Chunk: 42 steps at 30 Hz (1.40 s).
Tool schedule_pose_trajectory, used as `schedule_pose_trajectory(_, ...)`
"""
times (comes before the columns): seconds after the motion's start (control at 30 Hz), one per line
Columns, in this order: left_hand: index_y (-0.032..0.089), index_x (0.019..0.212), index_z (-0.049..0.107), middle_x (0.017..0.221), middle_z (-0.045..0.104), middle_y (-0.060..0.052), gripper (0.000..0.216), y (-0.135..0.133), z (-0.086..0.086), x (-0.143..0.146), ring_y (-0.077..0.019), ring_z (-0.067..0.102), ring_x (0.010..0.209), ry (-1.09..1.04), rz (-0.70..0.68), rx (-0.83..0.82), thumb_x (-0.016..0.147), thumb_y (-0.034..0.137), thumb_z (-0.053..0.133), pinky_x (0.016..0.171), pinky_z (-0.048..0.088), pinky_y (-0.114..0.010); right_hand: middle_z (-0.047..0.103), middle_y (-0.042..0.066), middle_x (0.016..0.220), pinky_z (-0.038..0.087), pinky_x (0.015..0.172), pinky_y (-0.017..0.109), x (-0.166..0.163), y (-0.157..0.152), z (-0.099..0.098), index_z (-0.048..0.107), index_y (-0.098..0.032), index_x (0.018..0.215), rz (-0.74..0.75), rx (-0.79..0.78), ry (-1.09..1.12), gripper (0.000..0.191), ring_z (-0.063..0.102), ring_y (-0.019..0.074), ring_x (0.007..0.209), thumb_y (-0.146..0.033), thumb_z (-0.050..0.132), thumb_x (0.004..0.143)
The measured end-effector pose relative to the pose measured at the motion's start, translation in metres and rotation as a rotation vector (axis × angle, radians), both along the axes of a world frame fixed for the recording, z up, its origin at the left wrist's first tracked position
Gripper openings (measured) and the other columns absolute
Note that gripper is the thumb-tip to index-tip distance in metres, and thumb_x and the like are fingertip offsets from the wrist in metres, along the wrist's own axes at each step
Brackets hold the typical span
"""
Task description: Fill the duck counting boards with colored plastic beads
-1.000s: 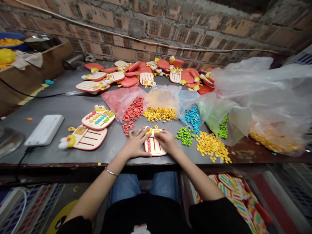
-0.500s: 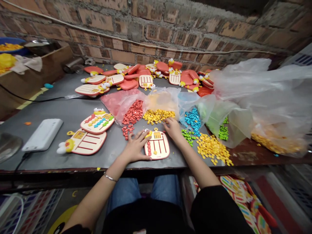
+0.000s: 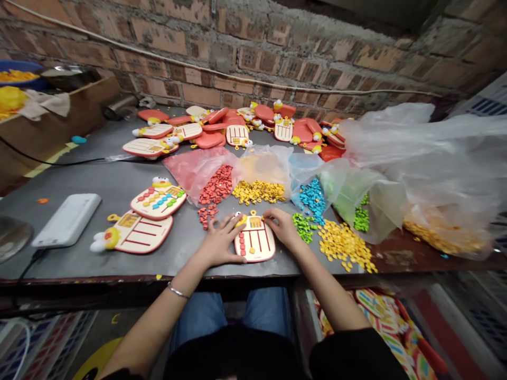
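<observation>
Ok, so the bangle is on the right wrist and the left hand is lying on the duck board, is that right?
No: the head view shows the metal bangle on the left wrist, not the right; the left hand does lie on the duck board.

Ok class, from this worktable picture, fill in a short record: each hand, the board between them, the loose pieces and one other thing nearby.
Left hand: at the board's left edge
Right hand: fingers at the board's upper right corner
Board: duck-topped board, cream with red rim, a few red pieces and one yellow piece on it
Loose pieces: red pieces, yellow pieces, blue pieces, green pieces, in piles by plastic bags
Nearby: second board carrying coloured pieces
</observation>
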<state>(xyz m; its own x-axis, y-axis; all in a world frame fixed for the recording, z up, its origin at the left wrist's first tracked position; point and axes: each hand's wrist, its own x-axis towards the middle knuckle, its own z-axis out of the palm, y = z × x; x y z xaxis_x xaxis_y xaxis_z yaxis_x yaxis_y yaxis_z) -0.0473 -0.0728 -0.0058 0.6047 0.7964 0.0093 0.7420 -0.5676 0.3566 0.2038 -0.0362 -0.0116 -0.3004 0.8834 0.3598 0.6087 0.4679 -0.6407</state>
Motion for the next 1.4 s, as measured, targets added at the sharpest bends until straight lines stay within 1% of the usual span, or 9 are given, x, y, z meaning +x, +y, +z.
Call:
schedule_pose_trajectory(0.33,0.031,0.146,0.036,0.158,0.024,-0.008,0.096,0.000,0.000,0.001,-0.0387,0.021,0.141,0.005,0.000,0.007,0.066,0.077,0.062,0.107,0.008,-0.062,0.066,0.007,0.080,0.046,0.077,0.035,0.004,-0.023,0.004,0.065,-0.019,0.079,0.086,0.046,-0.155,0.012,0.057,0.0219,0.083,-0.012,0.058,0.086)
schedule_pose_trajectory(0.57,0.030,0.146,0.036,0.158,0.024,-0.008,0.097,0.000,-0.004,0.000,-0.0387,0.021,0.141,-0.022,-0.010,0.020,0.064,0.072,0.067,0.109,0.008,-0.060,0.067,0.005,0.087,0.047,0.075,0.031,-0.024,-0.019,0.002,0.065,-0.018,0.091,0.105,-0.126,0.037,0.011,0.060,0.0179,0.079,-0.013,0.063,0.082)
schedule_pose_trajectory(0.67,0.031,0.146,0.036,0.158,0.024,-0.008,0.096,0.001,-0.004,-0.001,-0.0381,0.021,0.141,-0.020,-0.011,0.014,0.064,0.072,0.067,0.110,0.007,-0.060,0.067,0.004,0.081,0.046,0.072,0.029,-0.030,-0.018,0.004,0.067,-0.018,0.086,0.241,-0.217,0.087,0.005,0.059,0.0167,0.075,-0.021,0.065,0.082)
schedule_pose_trajectory(0.77,0.030,0.145,0.038,0.158,0.023,-0.007,0.096,0.001,-0.004,-0.001,-0.0379,0.021,0.141,-0.007,-0.014,0.011,0.064,0.074,0.066,0.109,0.009,-0.061,0.065,0.001,0.072,0.045,0.063,0.026,-0.023,-0.012,0.009,0.069,-0.017,0.086,0.408,-0.429,0.129,0.021,0.057,0.0152,0.066,-0.036,0.071,0.078)
schedule_pose_trajectory(0.83,0.031,0.145,0.038,0.158,0.023,-0.007,0.096,0.001,-0.004,-0.001,-0.0384,0.021,0.141,-0.002,-0.009,0.010,0.064,0.075,0.064,0.109,0.009,-0.062,0.066,0.002,0.073,0.045,0.062,0.026,-0.018,0.001,0.012,0.068,-0.017,0.086,0.328,-0.450,0.181,0.024,0.058,0.0155,0.066,-0.040,0.067,0.081)
schedule_pose_trajectory(0.9,0.032,0.146,0.035,0.158,0.023,-0.008,0.097,0.001,-0.004,-0.001,-0.0389,0.021,0.141,-0.007,-0.005,0.008,0.065,0.076,0.064,0.108,0.007,-0.063,0.066,0.003,0.078,0.045,0.065,0.027,-0.018,0.019,0.015,0.067,-0.016,0.086,0.096,-0.320,0.165,0.021,0.058,0.0161,0.070,-0.036,0.061,0.085)
schedule_pose_trajectory(1.03,0.033,0.149,0.029,0.158,0.022,-0.009,0.101,0.001,-0.004,-0.001,-0.0388,0.020,0.141,-0.026,-0.004,-0.002,0.064,0.076,0.064,0.108,0.006,-0.062,0.065,0.009,0.091,0.043,0.074,0.028,-0.033,0.055,0.015,0.064,-0.015,0.091,-0.198,-0.096,-0.224,0.009,0.058,0.0189,0.083,-0.021,0.060,0.085)
schedule_pose_trajectory(1.17,0.033,0.149,0.028,0.158,0.023,-0.009,0.101,0.001,-0.004,-0.001,-0.0387,0.020,0.141,-0.029,-0.004,-0.008,0.065,0.075,0.065,0.108,0.008,-0.061,0.064,0.012,0.098,0.042,0.076,0.028,-0.042,0.066,0.012,0.065,-0.014,0.094,-0.177,-0.093,-0.491,0.018,0.057,0.0203,0.087,-0.008,0.048,0.088)
schedule_pose_trajectory(1.4,0.031,0.145,0.037,0.158,0.024,-0.009,0.096,0.001,-0.001,0.001,-0.0380,0.020,0.141,-0.018,-0.007,0.004,0.065,0.076,0.064,0.108,0.008,-0.061,0.062,0.010,0.098,0.043,0.077,0.029,-0.023,0.053,0.002,0.066,-0.016,0.097,-0.113,-0.072,-0.380,0.013,0.058,0.0202,0.088,-0.015,0.057,0.089)
